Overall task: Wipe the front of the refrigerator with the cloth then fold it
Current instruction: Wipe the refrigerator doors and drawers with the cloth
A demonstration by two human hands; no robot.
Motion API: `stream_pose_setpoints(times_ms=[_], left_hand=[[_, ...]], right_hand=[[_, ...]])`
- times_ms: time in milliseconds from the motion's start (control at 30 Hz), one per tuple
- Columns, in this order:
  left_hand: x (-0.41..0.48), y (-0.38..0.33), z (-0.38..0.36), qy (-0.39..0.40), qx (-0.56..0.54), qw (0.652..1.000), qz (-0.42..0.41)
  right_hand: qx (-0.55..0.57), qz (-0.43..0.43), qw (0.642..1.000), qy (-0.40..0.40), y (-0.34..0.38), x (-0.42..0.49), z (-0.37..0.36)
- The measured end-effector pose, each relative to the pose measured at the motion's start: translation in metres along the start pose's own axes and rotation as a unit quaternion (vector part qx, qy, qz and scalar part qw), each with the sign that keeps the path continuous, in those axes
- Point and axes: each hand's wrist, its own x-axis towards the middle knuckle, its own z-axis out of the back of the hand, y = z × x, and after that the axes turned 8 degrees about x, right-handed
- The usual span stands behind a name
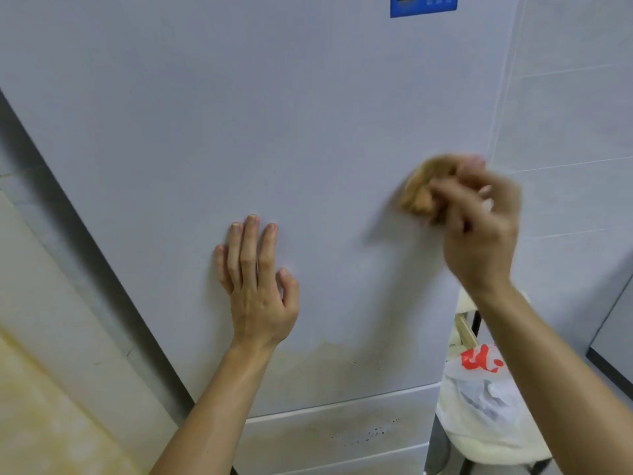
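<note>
The white refrigerator door (239,114) fills most of the view. My left hand (257,282) lies flat against the door at its middle, fingers spread and pointing up, holding nothing. My right hand (479,228) is blurred near the door's right edge and grips a bunched yellow-brown cloth (424,190), which is pressed on the door surface. A yellowish stained patch (342,368) with dark specks runs along the bottom of the door below my left hand.
A blue sticker (423,4) sits at the door's top. Lower drawer fronts (335,437) are stained too. A white plastic bag with red print (479,395) lines a bin at the right. Tiled wall (565,97) stands to the right, a pale wall (51,303) to the left.
</note>
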Motion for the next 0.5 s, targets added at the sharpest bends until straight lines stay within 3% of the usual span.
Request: stream_pose_setpoints(times_ms=[67, 167, 233, 367, 500], left_hand=[[0.001, -0.002, -0.001, -0.006, -0.002, 1.000, 0.005], [0.001, -0.005, -0.003, -0.014, 0.001, 1.000, 0.010], [0.001, -0.008, -0.005, -0.017, 0.003, 1.000, 0.014], [0.002, -0.019, -0.010, -0.019, 0.009, 1.000, 0.002], [0.003, -0.029, -0.012, -0.016, 0.012, 1.000, -0.011]], right_hand=[[-0.013, -0.025, 0.996, -0.079, -0.015, 0.014, -0.006], [0.007, -0.047, 0.996, -0.081, -0.017, -0.018, -0.023], [0.028, -0.038, 0.999, -0.015, -0.023, -0.068, -0.029], [-0.050, 0.091, 0.982, 0.157, -0.044, -0.186, -0.017], [-0.035, 0.091, 0.960, 0.262, -0.061, -0.179, -0.001]])
